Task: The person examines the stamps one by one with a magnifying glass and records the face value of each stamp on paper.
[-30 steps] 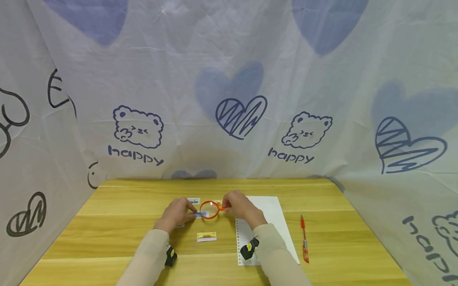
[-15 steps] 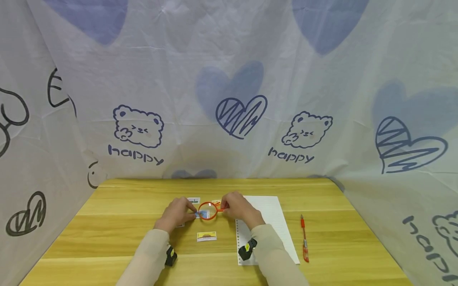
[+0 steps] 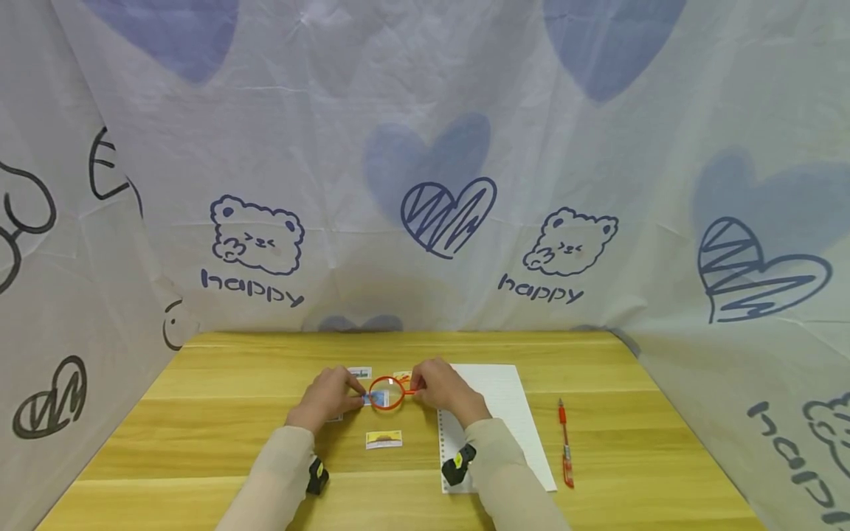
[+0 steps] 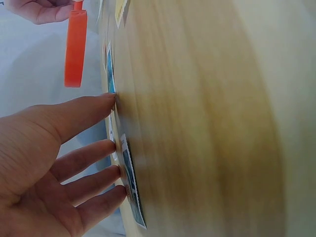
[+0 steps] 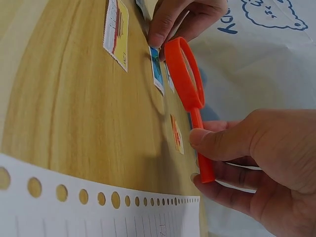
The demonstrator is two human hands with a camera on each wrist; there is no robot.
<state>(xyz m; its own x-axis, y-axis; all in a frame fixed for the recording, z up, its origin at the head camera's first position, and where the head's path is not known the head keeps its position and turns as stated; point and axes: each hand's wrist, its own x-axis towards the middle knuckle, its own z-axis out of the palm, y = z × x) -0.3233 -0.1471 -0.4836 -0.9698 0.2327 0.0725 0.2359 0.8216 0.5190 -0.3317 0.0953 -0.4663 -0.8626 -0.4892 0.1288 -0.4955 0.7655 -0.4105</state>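
A red-rimmed magnifying glass (image 3: 387, 393) is held by its handle in my right hand (image 3: 443, 383); the right wrist view shows the thumb (image 5: 217, 143) against the handle and fingers behind it. Its lens hangs over a blue stamp (image 5: 156, 69), which lies on the wooden table. My left hand (image 3: 330, 394) rests at the left end of this stamp, thumb tip (image 4: 109, 100) right at its edge and the other fingers reaching down to the tabletop. Close under those fingers lies a dark stamp (image 4: 132, 185), partly hidden by the hand in the head view.
A yellow stamp (image 3: 384, 439) lies nearer the front. Behind the hands are a greenish stamp (image 3: 361, 372) and one with red print (image 5: 177, 134). Lined, hole-punched paper (image 3: 498, 391) lies under the right forearm, with a red pen (image 3: 566, 442) to its right.
The magnifying glass has shifted slightly left and toward the front with my right hand, so its lens covers more of the blue stamp. My left hand stays put.
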